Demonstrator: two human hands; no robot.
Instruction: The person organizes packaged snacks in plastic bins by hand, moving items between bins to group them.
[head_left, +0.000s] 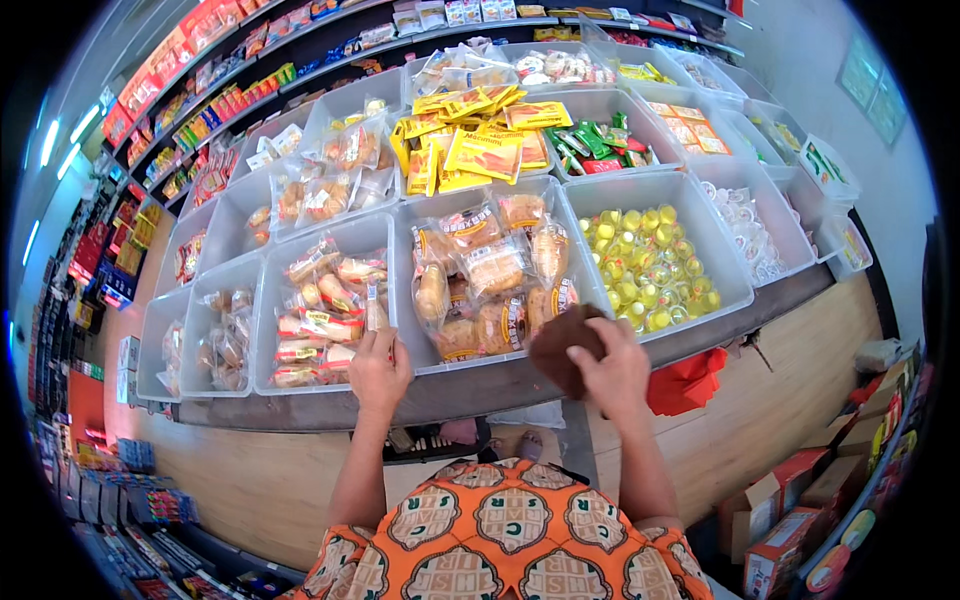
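My right hand (619, 367) grips a folded brown cloth (568, 349) at the front right corner of a clear plastic bin (480, 361) of wrapped bread rolls (495, 266). The cloth covers part of that corner. My left hand (381, 371) is at the front right corner of the neighbouring bin (326, 388), which holds long wrapped pastries (322, 325). Its fingers are bent against the rim, right below an upright wrapped pastry (375, 309). Whether they pinch the rim or that wrapper is hidden.
Yellow-capped jelly cups (652, 262) fill the bin on the right. Yellow snack packets (480, 146) are heaped behind the bread. A dark table edge (480, 401) runs before me, with a red bag (686, 382) below. Cardboard boxes (780, 517) stand at right; stocked shelves (247, 82) rise behind.
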